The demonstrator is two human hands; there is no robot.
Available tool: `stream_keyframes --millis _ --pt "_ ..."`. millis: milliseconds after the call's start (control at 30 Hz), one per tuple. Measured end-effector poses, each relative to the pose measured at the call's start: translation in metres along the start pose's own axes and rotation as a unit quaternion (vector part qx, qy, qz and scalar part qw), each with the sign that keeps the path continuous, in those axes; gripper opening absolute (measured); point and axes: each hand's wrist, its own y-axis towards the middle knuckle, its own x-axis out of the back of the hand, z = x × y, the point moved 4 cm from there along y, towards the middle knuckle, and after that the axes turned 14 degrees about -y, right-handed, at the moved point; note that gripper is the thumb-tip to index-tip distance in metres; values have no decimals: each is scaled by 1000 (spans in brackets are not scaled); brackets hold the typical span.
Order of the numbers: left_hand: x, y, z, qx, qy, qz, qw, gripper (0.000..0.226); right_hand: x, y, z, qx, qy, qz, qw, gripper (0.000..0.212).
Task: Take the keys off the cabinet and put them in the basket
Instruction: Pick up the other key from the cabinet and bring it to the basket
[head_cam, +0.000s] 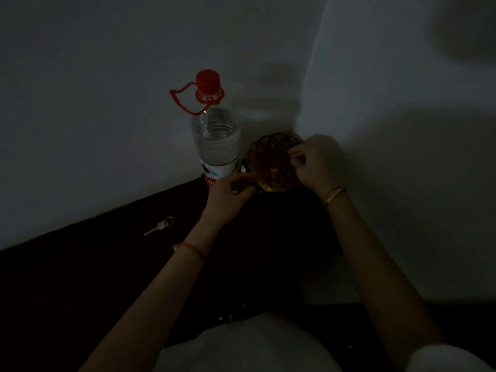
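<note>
It is very dark here. I see my left hand (pixel 228 193) at the near edge of the wire basket (pixel 271 162), fingers curled on the rim. My right hand (pixel 316 162) is at the basket's right side, fingers bent close together; I cannot tell if they hold anything. One key (pixel 159 226) on a ring lies on the dark cabinet (pixel 94 264) top, well apart from the basket, to the left. A big water bottle (pixel 216 140) with a red cap stands just beside the basket.

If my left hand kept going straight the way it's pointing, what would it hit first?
Most likely the basket: your left hand points up and right and is already at its near rim. The bottle stands just left of that line. Dim light makes depth uncertain.
</note>
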Motion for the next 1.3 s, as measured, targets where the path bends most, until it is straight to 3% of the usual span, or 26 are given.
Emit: stream_keyframes --millis 233,667,1000,1300 --pt "25 -26 4 -14 26 -22 999 31 0 -64 15 2 63 -18 998 28" --pt "123 -91 8 -65 165 -133 975 32 -23 -107 113 149 56 12 987 29" --pt "174 -122 39 -19 213 -199 956 34 -96 -111 161 232 -25 123 965 30" --pt "186 -110 71 43 283 -178 941 37 -147 -80 196 271 -99 152 945 22"
